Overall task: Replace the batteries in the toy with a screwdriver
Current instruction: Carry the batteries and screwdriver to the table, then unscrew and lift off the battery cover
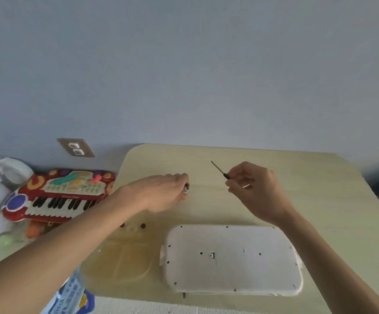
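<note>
The white toy (232, 259) lies face down on the tan worktop (319, 200), near the person. Its back is flat and has small screw holes all around. A tiny metal bit sits in the middle, but it is too small to tell what it is.

The right hand (255, 189) is closed around the screwdriver (220, 170). The thin tip points up and away, above the worktop and well apart from the toy.

The left hand (161, 193) is curled shut on a small dark thing (186, 187) at its fingertips. It may be a battery or a screw, but it is too blurry to know. This hand is low over the worktop, past the toy.

I think the person is in the middle of the job, putting a small part down or picking one up. Next the screwdriver tip must come down onto a screw on the toy's back and stay straight, so it does not slip.

Two dark little dots (143, 226) lie on the worktop left of the toy. They may be screws.

There is no box or bowl for the small parts. A red toy piano (59, 196) lies off to the left
</note>
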Demonstrator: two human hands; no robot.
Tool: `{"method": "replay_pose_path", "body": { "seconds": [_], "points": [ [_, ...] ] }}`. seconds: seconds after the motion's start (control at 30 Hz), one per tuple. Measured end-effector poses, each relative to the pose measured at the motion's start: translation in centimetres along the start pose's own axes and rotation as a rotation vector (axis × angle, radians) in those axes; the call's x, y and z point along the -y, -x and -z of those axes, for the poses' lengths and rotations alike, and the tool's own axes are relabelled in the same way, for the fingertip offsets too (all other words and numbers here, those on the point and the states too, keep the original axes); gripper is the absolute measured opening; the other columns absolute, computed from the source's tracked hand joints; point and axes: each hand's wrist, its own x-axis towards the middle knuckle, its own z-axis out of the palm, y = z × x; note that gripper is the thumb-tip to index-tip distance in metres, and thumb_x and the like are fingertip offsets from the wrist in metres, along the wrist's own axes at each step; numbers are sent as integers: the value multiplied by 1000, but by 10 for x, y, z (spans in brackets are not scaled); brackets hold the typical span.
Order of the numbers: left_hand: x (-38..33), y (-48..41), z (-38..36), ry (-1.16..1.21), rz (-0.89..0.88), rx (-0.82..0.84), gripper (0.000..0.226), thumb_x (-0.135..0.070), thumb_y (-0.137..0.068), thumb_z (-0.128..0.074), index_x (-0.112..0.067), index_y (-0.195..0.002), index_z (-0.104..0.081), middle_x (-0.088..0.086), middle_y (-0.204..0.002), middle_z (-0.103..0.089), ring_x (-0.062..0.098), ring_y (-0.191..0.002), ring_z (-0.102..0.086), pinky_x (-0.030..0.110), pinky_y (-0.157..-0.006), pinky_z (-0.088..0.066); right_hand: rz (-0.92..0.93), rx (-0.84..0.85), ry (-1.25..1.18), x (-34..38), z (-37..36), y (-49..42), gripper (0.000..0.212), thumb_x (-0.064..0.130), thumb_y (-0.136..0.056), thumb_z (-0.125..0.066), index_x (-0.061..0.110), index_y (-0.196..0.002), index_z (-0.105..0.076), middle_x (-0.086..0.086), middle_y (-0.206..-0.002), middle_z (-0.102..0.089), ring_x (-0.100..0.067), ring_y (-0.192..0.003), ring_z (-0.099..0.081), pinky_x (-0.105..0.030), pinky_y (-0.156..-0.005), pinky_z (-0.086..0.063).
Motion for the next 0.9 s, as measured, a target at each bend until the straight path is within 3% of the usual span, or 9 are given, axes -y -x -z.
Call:
{"method": "replay_pose_path", "body": {
  "seconds": [0.17,0.27,0.53,0.73,0.9],
  "points": [
    [-5,-24,-33,-171,-72,-82,28,-41,-111,-42,-17,-124,-45,7,-121,-53,33,-113,-62,45,-91,-47,81,23,128,-32,-3,-9,15,12,-90,-73,27,-88,-72,7,-83,-78,-8,-77,-76,-34,-78,-64],
    [-4,-22,-35,-88,-54,-111,30,-48,-107,-52,-24,-123,-47,1,-124,-53,30,-104,-63,38,-80,-39,122,15,159,-33,2,-4,15,13,-89,-74,28,-88,-72,8,-83,-78,-6,-78,-75,-29,-78,-63],
    [5,-18,-41,45,-109,-312,32,-57,-91,-73,-32,-110,-65,-14,-109,-59,14,-94,-60,39,-86,-52,131,-5,135,-28,0,26,14,12,-90,-73,26,-89,-73,5,-83,-79,-12,-81,-78,-38,-80,-64],
    [10,-15,-52,69,-97,-416,34,-64,-88,-72,-36,-107,-69,-18,-104,-60,12,-95,-62,41,-88,-55,156,33,157,-28,3,42,14,13,-90,-75,27,-91,-75,8,-84,-79,-10,-80,-77,-37,-81,-64],
    [9,-15,-50,77,-68,-417,45,-65,-87,-73,-34,-119,-69,-16,-113,-62,12,-102,-61,38,-89,-52,170,47,136,-23,6,49,13,11,-91,-77,24,-92,-76,6,-84,-79,-13,-79,-78,-38,-80,-64]
  ]
}}
